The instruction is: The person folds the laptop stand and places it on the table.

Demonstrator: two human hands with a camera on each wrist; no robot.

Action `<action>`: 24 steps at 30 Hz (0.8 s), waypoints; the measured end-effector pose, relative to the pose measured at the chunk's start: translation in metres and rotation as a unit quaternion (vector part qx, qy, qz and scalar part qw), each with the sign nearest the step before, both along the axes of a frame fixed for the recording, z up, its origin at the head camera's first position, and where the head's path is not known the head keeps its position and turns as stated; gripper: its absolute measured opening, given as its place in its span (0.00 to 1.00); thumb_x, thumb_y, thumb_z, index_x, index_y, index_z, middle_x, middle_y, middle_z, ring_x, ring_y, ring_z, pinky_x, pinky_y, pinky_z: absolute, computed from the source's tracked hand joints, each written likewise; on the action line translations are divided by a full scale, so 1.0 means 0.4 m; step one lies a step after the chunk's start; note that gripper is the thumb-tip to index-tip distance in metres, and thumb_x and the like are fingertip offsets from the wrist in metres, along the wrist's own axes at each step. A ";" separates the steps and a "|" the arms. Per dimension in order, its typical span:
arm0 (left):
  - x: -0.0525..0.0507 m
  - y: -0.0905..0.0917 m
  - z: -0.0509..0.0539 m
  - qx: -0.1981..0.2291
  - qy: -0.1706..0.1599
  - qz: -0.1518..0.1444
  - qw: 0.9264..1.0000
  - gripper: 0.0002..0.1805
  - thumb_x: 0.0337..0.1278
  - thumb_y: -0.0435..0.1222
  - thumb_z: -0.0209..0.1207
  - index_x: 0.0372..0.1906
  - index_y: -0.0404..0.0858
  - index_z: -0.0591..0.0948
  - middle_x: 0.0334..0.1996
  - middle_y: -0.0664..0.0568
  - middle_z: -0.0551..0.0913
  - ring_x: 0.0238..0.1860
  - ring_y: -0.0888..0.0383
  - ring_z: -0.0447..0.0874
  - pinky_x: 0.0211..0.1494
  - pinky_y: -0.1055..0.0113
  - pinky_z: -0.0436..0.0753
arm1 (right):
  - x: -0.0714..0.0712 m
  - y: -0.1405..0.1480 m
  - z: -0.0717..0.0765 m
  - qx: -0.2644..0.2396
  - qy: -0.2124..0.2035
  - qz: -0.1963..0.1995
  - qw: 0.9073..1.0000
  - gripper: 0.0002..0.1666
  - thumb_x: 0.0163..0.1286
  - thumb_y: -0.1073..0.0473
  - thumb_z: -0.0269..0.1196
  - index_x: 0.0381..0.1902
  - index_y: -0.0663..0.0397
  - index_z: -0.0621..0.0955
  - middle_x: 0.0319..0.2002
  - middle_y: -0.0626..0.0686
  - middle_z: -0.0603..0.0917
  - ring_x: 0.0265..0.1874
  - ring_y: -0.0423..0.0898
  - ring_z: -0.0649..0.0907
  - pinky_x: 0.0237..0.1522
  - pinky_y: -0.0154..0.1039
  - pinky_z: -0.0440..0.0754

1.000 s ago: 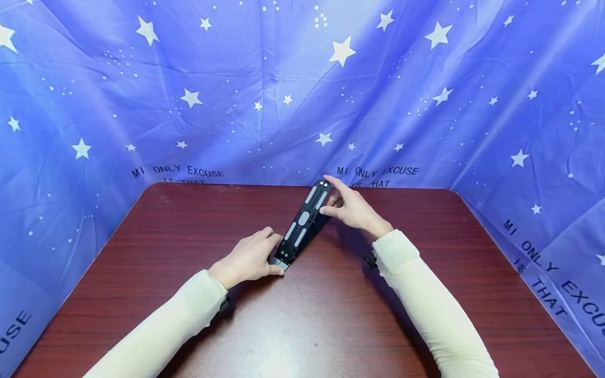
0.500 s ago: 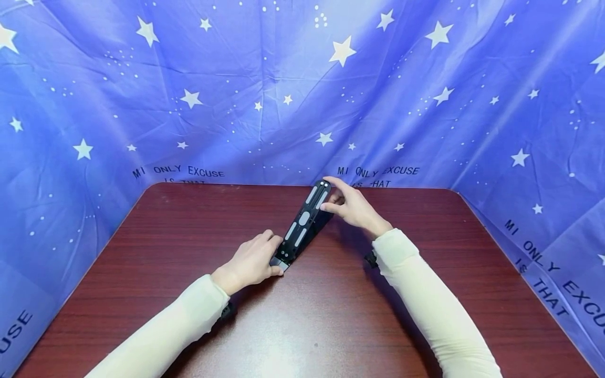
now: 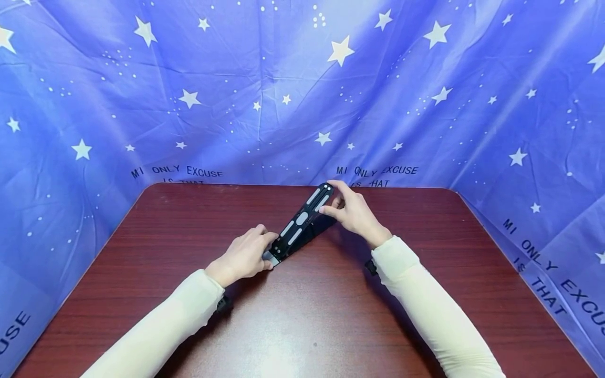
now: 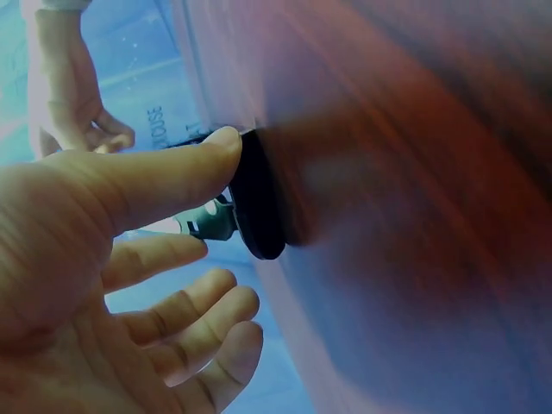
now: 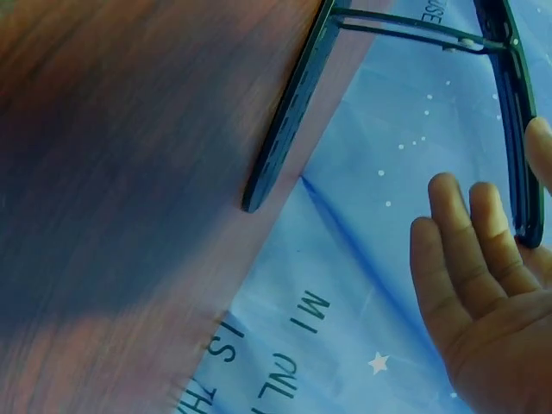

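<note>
A black folding stand (image 3: 301,219) with light grey pads slants up from the table, its upper plate raised at the far right end. The left hand (image 3: 242,256) grips its near lower end by the grey hinge part, thumb in front. At the raised end, the right hand (image 3: 356,214) pinches the plate between thumb and forefinger. The right wrist view shows the lower plate (image 5: 289,121) on the table, a thin strut (image 5: 414,30) and the upper plate (image 5: 517,129) at the right hand (image 5: 509,319). In the left wrist view, the left thumb presses the black end (image 4: 257,203).
The dark red wooden table (image 3: 321,315) extends around the stand. A blue curtain (image 3: 264,121) with white stars and printed words hangs along its back and sides. Each wrist carries a small black device below a cream sleeve (image 3: 425,304).
The stand's near end and the left hand have shifted slightly left and away. The raised end has moved a little right and down with the right hand, and more of the lower plate shows.
</note>
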State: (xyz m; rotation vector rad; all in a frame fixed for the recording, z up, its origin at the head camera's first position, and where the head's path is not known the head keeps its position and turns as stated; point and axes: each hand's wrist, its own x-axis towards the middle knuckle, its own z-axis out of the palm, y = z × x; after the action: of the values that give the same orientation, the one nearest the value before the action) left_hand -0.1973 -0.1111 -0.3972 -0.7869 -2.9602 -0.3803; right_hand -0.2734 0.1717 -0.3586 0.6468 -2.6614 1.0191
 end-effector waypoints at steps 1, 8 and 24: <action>-0.002 -0.004 0.000 0.003 0.002 0.000 1.000 0.34 0.39 0.44 0.75 0.58 0.44 0.77 0.38 0.55 0.71 0.36 0.58 0.70 0.32 0.61 0.74 | 0.004 -0.002 0.001 -0.001 0.000 -0.002 1.000 0.40 0.58 0.48 0.70 0.66 0.48 0.67 0.25 0.48 0.80 0.23 0.44 0.77 0.32 0.40 0.74; -0.019 -0.020 0.000 0.003 -0.001 -0.005 1.000 0.35 0.38 0.42 0.75 0.58 0.46 0.78 0.36 0.56 0.70 0.37 0.58 0.70 0.33 0.60 0.75 | 0.027 -0.010 0.003 0.012 0.004 -0.023 1.000 0.40 0.59 0.47 0.69 0.65 0.49 0.66 0.24 0.46 0.80 0.21 0.43 0.77 0.32 0.40 0.75; -0.055 -0.050 0.005 -0.007 -0.027 -0.024 0.999 0.36 0.44 0.36 0.71 0.64 0.49 0.74 0.44 0.52 0.74 0.42 0.56 0.70 0.35 0.59 0.76 | 0.076 -0.029 -0.004 0.038 0.042 -0.101 0.993 0.40 0.56 0.41 0.70 0.62 0.47 0.68 0.21 0.42 0.79 0.19 0.41 0.77 0.25 0.43 0.73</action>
State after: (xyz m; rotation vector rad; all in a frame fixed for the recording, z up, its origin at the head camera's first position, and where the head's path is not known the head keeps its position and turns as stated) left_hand -0.2193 -0.1311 -0.3953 -0.8650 -3.0014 -0.3908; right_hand -0.2431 0.1601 -0.3601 0.4139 -2.6379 0.8212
